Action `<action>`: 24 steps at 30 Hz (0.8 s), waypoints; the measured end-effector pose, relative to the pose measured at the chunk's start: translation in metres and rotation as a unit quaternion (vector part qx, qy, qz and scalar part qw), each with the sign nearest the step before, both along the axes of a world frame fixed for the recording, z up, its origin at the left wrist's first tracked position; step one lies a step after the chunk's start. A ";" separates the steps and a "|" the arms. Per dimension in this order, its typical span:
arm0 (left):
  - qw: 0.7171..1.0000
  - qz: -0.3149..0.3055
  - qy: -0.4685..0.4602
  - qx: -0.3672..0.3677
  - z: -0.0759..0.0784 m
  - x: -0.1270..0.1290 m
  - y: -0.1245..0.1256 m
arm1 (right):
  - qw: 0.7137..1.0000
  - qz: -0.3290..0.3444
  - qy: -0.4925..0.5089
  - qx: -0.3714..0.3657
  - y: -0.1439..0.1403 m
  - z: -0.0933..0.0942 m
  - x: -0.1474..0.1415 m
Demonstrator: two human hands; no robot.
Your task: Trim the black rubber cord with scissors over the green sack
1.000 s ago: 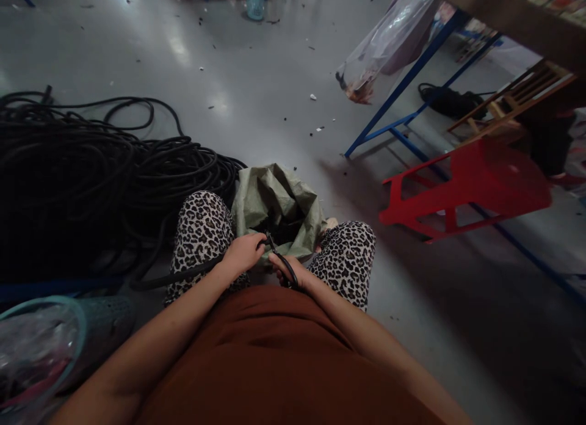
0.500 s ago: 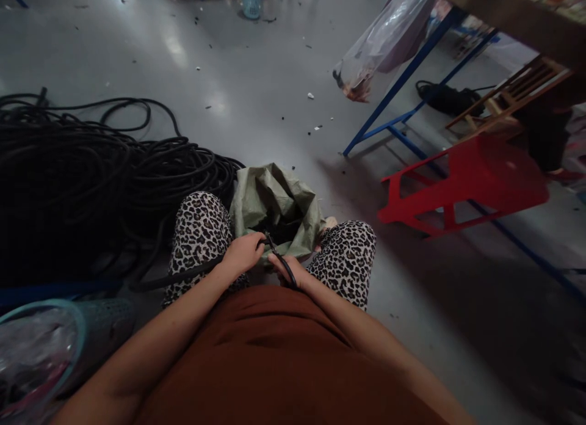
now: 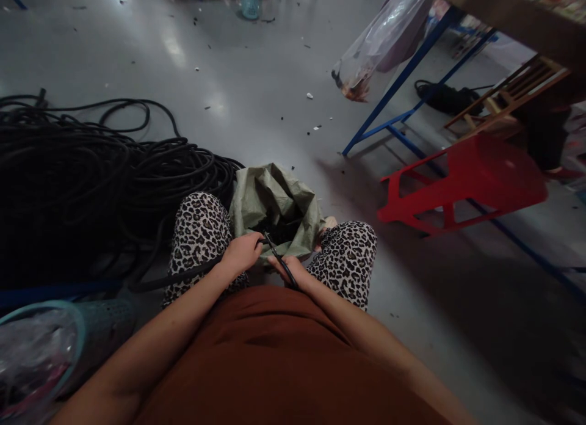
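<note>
Seat: person sits with leopard-print knees apart, a green sack (image 3: 274, 199) open between them.
Left hand (image 3: 242, 252): fingers curled tight around a black cable (image 3: 183, 272) that trails left to a big coil (image 3: 91, 168) on the floor.
Right hand (image 3: 288, 269): closed on dark scissors (image 3: 277, 257), whose blades point at the cable end.
Cable end: just beyond the left fingertips, over the sack mouth, meeting the blades.
Doing it well: judged best to hold the cable taut, keep fingertips back from the blades, and cut over the sack.
</note>
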State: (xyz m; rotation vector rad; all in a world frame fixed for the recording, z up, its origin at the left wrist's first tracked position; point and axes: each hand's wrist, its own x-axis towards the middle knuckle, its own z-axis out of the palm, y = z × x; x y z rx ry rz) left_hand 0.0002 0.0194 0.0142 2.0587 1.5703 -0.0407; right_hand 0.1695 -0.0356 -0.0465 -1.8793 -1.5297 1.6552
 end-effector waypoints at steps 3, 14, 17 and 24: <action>1.000 -0.003 -0.003 0.001 0.001 0.000 0.000 | 1.000 -0.006 0.003 -0.013 0.000 0.002 0.002; 1.000 0.016 -0.020 0.017 -0.002 -0.001 0.000 | 0.990 -0.087 0.075 -0.084 0.004 0.003 0.003; 0.999 0.028 -0.028 0.018 -0.001 -0.001 0.000 | 0.973 -0.117 0.149 -0.130 0.003 0.003 0.000; 0.999 0.047 -0.021 0.006 -0.001 -0.002 0.001 | 0.978 -0.065 0.158 -0.121 0.004 0.001 -0.001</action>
